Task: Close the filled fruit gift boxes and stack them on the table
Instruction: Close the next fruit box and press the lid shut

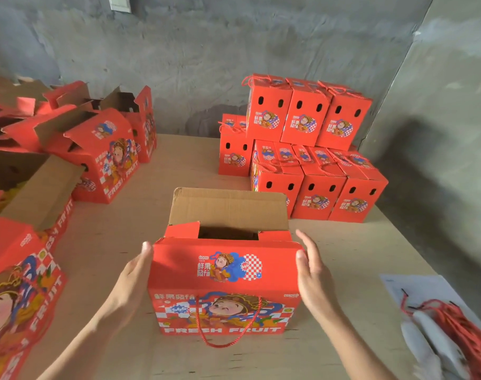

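Note:
A red fruit gift box [225, 286] stands on the table right in front of me. Its near top flap is folded down and its far brown flap [228, 207] stands up, leaving a dark gap between them. A red rope handle [228, 325] hangs down its front. My left hand [133, 272] lies flat against the box's left top edge with straight fingers. My right hand [312, 270] touches the right top corner, fingers straight, thumb on the flap's edge. A stack of closed red boxes [310, 152] sits at the back right, two layers high.
Open red boxes [96, 152] with raised flaps crowd the left side, one near my left elbow [17, 283]. A bundle of red ropes [453, 327] lies on white paper at the right. The wooden table [184, 165] meets grey concrete walls.

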Motion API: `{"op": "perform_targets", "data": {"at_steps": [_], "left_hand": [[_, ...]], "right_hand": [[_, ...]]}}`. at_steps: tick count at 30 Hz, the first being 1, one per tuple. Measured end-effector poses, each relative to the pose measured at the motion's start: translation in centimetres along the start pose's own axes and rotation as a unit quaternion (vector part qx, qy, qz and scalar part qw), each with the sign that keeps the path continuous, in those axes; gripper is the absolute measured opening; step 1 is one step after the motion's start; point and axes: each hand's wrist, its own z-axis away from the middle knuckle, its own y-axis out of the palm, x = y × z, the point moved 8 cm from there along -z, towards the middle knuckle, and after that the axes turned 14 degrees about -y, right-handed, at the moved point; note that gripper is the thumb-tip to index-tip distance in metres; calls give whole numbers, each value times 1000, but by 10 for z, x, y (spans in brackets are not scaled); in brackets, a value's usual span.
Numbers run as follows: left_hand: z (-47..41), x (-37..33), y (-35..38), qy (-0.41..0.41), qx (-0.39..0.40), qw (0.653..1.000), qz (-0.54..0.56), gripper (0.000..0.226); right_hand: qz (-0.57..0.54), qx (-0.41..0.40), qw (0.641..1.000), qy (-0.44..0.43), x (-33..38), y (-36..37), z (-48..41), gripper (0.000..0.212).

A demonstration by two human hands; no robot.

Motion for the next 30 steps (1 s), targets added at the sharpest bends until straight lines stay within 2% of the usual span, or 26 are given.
{"op": "perform_targets", "data": {"at_steps": [2, 3, 7, 12, 17, 21, 30], "left_hand": [[2, -17, -2, 26, -59, 998, -11, 17], [5, -26, -1, 39, -78, 996, -21, 9], [7, -36, 11, 115, -129, 971, -163, 20], [14, -32, 10, 125, -211, 953, -180, 20], [15, -36, 11, 151, -220, 945, -190, 18], [17, -39, 13, 157, -222, 942, -199, 13], [16, -43, 10, 139, -210, 947, -198, 8]], "right_hand": [[70, -47, 996, -37, 10, 5, 7, 31], [77, -60, 994, -45, 14, 7, 11, 29], [94, -100, 989, -60, 14, 2, 8, 21], [80, -49, 994, -51, 4, 7, 2, 19], [38, -6, 999, 25, -15, 10, -7, 12], [27, 9, 996, 86, -27, 13, -14, 22], [57, -3, 996, 69, -25, 13, -15, 20]]}}
